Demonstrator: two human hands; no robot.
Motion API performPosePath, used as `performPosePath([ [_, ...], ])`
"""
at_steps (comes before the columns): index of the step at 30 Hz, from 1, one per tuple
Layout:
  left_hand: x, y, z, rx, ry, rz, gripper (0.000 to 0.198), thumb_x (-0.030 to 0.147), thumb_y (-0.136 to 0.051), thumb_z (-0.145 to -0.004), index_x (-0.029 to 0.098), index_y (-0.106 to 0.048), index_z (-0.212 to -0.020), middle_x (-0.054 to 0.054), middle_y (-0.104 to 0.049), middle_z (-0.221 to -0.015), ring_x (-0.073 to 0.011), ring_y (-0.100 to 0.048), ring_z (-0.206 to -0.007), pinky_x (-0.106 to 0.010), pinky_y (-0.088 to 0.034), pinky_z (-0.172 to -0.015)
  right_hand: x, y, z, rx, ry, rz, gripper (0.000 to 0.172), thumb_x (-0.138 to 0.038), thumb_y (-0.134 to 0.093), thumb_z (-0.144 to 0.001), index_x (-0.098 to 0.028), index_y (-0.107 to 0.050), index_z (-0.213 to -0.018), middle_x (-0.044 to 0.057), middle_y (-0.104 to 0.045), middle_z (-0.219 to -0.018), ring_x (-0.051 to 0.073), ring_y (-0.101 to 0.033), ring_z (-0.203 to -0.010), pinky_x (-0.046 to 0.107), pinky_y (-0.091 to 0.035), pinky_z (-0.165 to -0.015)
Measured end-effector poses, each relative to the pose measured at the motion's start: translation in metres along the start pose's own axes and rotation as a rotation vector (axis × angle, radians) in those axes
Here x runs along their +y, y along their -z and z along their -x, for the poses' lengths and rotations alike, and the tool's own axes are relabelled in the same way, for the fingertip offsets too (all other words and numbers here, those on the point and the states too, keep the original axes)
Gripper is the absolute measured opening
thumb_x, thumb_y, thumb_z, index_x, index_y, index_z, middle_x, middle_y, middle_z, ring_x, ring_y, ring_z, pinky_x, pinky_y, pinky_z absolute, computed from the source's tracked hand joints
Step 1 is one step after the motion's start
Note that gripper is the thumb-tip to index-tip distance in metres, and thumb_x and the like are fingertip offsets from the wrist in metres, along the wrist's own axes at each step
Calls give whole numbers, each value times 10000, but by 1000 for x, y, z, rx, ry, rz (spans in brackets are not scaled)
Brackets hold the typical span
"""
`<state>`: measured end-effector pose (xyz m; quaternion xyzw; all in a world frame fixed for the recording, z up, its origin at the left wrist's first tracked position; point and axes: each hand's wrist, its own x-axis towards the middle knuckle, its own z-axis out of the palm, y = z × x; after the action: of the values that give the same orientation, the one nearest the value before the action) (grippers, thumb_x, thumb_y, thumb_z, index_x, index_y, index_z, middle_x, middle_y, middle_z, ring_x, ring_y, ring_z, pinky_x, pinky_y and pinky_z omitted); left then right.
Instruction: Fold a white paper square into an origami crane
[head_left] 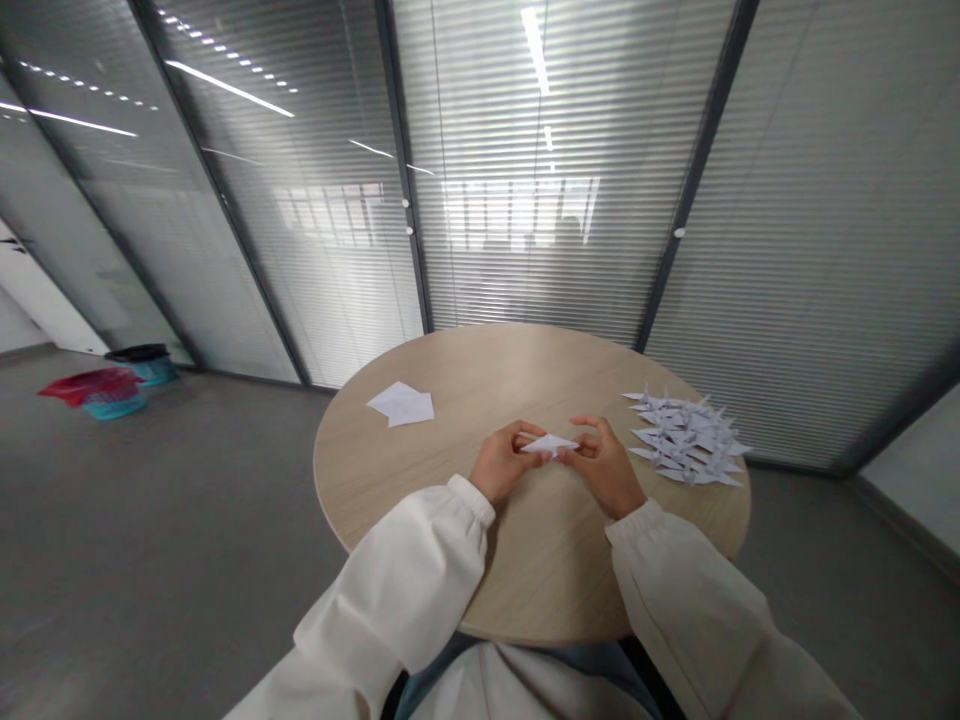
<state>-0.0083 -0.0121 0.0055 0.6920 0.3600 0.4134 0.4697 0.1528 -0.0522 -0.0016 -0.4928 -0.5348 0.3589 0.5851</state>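
Far off on the grey floor [210, 520] at the left, a teal basket [112, 400] with red cloth [84, 384] draped over it stands beside a dark-lidded bin [139, 355]. Nearer, on the round wood-grain tabletop [480, 380], a small stack of loose white paper sheets [401, 404] lies well apart from the hands. Toward the middle of the tabletop, the left hand [501, 464] and the right hand [604, 466] hold a narrow folded white paper [550, 445] between them. Both grips are closed on it, one at each end, and it seems to sit just above the surface, though the exact finger contact is too small to make out. To the right, a heap of folded paper cranes [682, 437] lies close to the tabletop's edge, just beside the right hand.

The thin paper is the most exposed item: uneven pull from the two hands could skew a crease or tear it. A careless move of the right hand or its white sleeve [675, 600] could catch the light cranes and crush them or push them over the nearby edge. A sweep of the left sleeve [397, 570] could likewise scatter the loose sheets.
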Motion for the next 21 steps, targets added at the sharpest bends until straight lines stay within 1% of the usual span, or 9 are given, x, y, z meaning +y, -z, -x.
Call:
performPosePath([
  [3, -1, 0, 0, 44, -16, -59, 339, 232, -693, -623, 129, -608, -934, -11, -631, -666, -107, -559, -589, -201, -399, -561, 1, -1, 0, -16, 14, 6, 532, -321, -702, -616, -203, -424, -1053, -28, -615, -664, 175, -631, -627, 267, -483, -585],
  [5, -1, 0, 1, 50, -24, -66, 346, 232, -691, -621, 134, -602, -941, -1, -618, -654, -102, -547, -580, -197, -386, -553, 1, -1, 1, -31, 16, 20, 520, -324, -689, -626, -204, -423, -1056, -34, -604, -657, 170, -624, -621, 267, -482, -588],
  [8, 1, 0, 2, 37, -29, -76, 375, 233, -694, -617, 146, -583, -965, 19, -597, -625, -96, -529, -560, -192, -363, -537, 3, -1, 1, -71, 25, 36, 502, -311, -670, -641, -205, -425, -1066, -30, -610, -678, 169, -623, -636, 277, -484, -608],
  [12, 3, 0, 4, 3, -49, -113, 359, 224, -685, -624, 154, -567, -956, 35, -577, -603, -93, -519, -553, -189, -343, -530, 5, -1, 2, -116, 51, 60, 485, -278, -649, -653, -205, -430, -1080, -30, -612, -707, 160, -614, -634, 276, -478, -608],
  [17, 3, 0, 5, -15, -79, -179, 338, 236, -673, -640, 170, -563, -954, 36, -581, -618, -93, -511, -559, -193, -345, -534, 5, 0, 3, -109, 40, 136, 468, -252, -643, -645, -206, -447, -1067, -47, -589, -662, 155, -588, -605, 266, -458, -583],
  [21, 3, 0, 6, -23, -69, -186, 331, 216, -672, -634, 169, -567, -944, 37, -584, -617, -97, -521, -566, -195, -354, -542, 4, 0, 3, -103, 24, 121, 445, -231, -656, -623, -213, -457, -1021, -73, -555, -603, 141, -558, -544, 242, -425, -532],
])
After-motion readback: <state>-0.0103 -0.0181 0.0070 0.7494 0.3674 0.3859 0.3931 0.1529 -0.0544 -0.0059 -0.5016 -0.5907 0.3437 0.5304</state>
